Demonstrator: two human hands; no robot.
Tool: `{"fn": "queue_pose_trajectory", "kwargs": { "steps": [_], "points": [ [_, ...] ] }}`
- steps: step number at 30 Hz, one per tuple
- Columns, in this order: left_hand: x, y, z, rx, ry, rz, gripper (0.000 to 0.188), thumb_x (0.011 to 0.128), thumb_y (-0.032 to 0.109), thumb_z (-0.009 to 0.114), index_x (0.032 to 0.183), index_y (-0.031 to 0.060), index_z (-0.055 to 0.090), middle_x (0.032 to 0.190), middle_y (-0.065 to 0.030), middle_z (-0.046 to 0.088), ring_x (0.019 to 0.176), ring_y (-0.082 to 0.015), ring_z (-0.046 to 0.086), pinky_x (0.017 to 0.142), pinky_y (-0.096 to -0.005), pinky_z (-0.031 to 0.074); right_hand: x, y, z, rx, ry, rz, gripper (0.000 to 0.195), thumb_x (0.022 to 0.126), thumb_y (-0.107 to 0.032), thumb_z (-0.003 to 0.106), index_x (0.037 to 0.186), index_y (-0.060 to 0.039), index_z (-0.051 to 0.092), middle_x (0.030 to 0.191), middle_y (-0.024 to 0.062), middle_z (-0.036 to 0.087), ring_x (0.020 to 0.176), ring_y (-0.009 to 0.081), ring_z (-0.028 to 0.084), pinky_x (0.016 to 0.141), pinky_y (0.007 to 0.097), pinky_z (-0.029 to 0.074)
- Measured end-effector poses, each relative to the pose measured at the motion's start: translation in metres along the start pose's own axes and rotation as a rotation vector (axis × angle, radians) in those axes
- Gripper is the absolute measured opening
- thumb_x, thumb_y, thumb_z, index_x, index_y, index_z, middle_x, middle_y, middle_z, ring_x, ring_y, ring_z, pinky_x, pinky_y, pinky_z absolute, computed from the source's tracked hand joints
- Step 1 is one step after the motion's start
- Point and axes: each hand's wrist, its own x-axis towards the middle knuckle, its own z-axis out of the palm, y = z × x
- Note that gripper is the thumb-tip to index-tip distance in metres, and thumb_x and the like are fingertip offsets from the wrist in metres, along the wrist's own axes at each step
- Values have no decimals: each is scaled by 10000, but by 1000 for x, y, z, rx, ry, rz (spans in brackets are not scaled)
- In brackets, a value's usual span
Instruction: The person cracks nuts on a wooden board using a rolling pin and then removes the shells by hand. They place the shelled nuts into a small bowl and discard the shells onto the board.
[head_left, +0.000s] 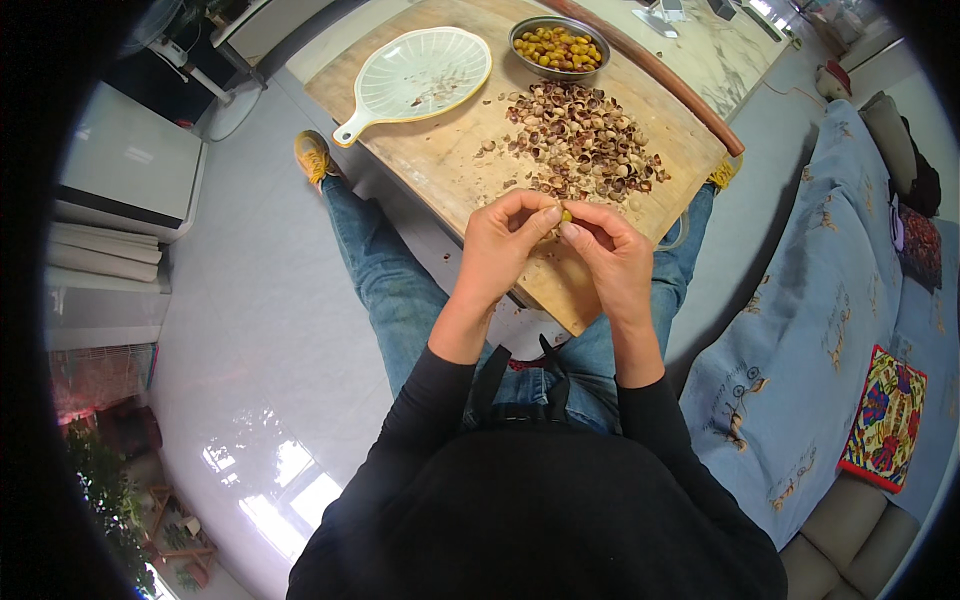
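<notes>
My left hand (501, 238) and my right hand (621, 255) meet over the near part of a wooden board (442, 161). Between their thumbs and index fingertips is a small yellow nut kernel (566, 215), probably a chestnut; the fingers hide most of it. Just beyond the hands spreads a heap of broken brown nut shells (585, 139). A round metal bowl (517, 56) at the heap's far side holds many peeled yellow kernels (559, 49). To the left lies a pale ribbed plate (420, 67) with a handle, with some shell crumbs on it.
A brown wooden rod (652, 64) runs along the board's right edge, beside a marble-patterned tabletop (727, 45). The person's jeans-clad legs (397, 277) straddle the board. At right stands a sofa with a blue cover (795, 315); a standing fan (232, 109) is at upper left.
</notes>
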Motion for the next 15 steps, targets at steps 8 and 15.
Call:
{"fn": "queue_pose_trajectory", "kwargs": {
  "steps": [8, 15],
  "points": [
    [-1, -4, 5, 76, -20, -25, 102, 888, 122, 616, 915, 23, 610, 770, 3, 595, 685, -61, 541, 630, -202, 446, 2, 10, -2, 113, -13, 76, 236, 850, -39, 641, 1080, 12, 641, 1001, 53, 636, 883, 101, 604, 782, 216, 492],
    [1, -6, -4, 898, 181, 320, 118, 838, 94, 629, 944, 46, 612, 868, -86, 636, 706, -167, 613, 632, -276, 486, 6, 1, -11, 477, -67, 214, 285, 899, -67, 586, 1169, 25, 581, 1003, 106, 654, 795, 107, 611, 738, 229, 516]
  ]
}}
